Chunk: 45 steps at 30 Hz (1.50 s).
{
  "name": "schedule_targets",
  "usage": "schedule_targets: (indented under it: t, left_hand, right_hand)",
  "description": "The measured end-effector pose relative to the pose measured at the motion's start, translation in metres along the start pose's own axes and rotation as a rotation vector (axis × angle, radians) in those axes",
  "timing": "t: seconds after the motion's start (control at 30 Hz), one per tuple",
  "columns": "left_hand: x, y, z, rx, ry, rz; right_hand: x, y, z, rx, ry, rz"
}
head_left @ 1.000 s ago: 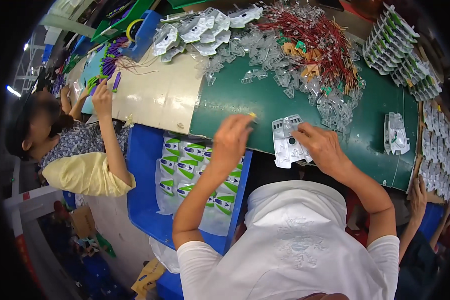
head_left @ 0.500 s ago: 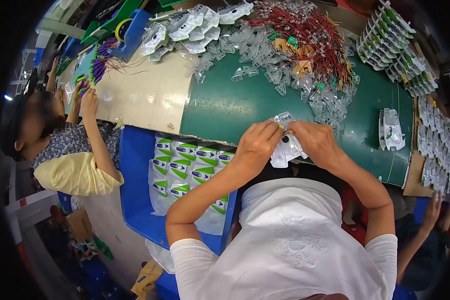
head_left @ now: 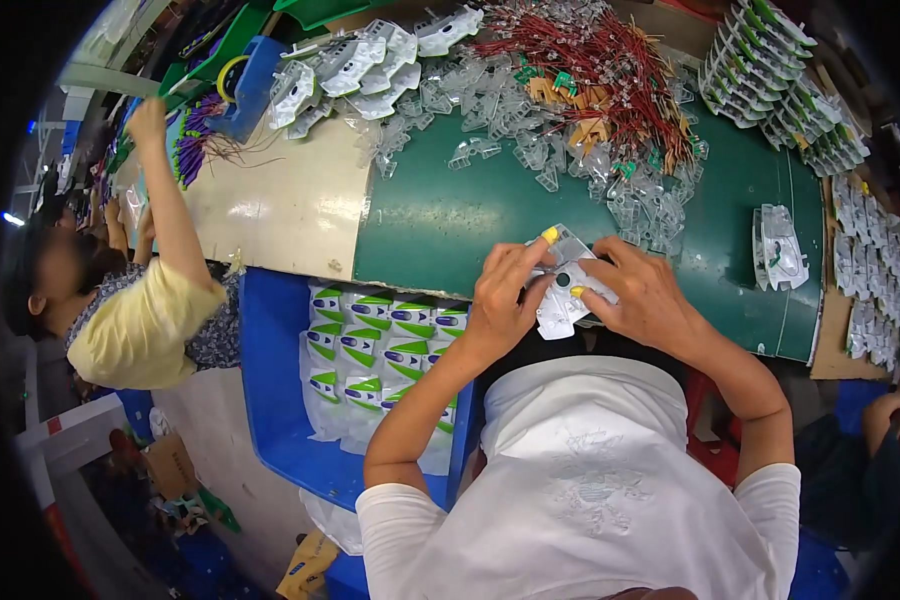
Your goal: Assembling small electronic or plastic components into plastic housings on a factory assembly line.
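Clear plastic blister pack [head_left: 560, 290] with a dark round part inside, held over the near edge of the green table mat [head_left: 440, 215]; left hand [head_left: 500, 305] and right hand [head_left: 645, 300] pinch its sides. Judged mid-assembly: finished packs [head_left: 375, 340] fill the blue bin [head_left: 270, 400] at left, loose shells [head_left: 490, 95] remain far. Bare mat lies leftward.

A clear moulded plastic blister pack [head_left: 562, 285], flat and roughly rectangular with a small dark round part showing near its middle, is held tilted between both hands just above the near edge of the green table top, close to the person's chest.
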State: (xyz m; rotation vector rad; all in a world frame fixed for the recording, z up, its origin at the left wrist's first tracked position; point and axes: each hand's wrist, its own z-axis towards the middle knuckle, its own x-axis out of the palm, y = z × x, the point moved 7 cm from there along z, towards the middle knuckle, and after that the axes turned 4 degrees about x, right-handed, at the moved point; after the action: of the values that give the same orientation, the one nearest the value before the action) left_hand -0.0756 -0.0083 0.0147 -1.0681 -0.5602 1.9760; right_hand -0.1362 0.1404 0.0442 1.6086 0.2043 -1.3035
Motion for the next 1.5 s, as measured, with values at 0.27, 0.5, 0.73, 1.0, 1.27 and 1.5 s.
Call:
schedule_targets:
  t: [0.27,0.5,0.73,1.0,1.27,1.5]
  left_hand:
    - [0.010,-0.003,0.011,0.016,0.313,-0.018]
    - [0.010,-0.005,0.009,-0.013,0.332,0.005]
    - [0.010,-0.007,0.009,-0.042,0.282,-0.009]
    - [0.008,0.005,0.006,-0.099,0.288,-0.092]
    - [0.011,0.003,0.004,-0.053,0.213,-0.081]
    - [-0.019,-0.001,0.018,-0.165,0.009,0.021]
  right_hand:
    - [-0.006,0.003,0.001,-0.011,0.014,0.020]
    - [-0.029,0.016,-0.003,0.032,0.093,0.451]
    - [0.002,0.029,-0.026,-0.149,-0.111,0.035]
    - [-0.012,0.013,-0.025,0.008,-0.244,0.240]
    - [0.012,-0.035,-0.046,0.333,-0.221,0.403]
    - [-0.095,-0.094,-0.132,0.459,-0.662,0.297]
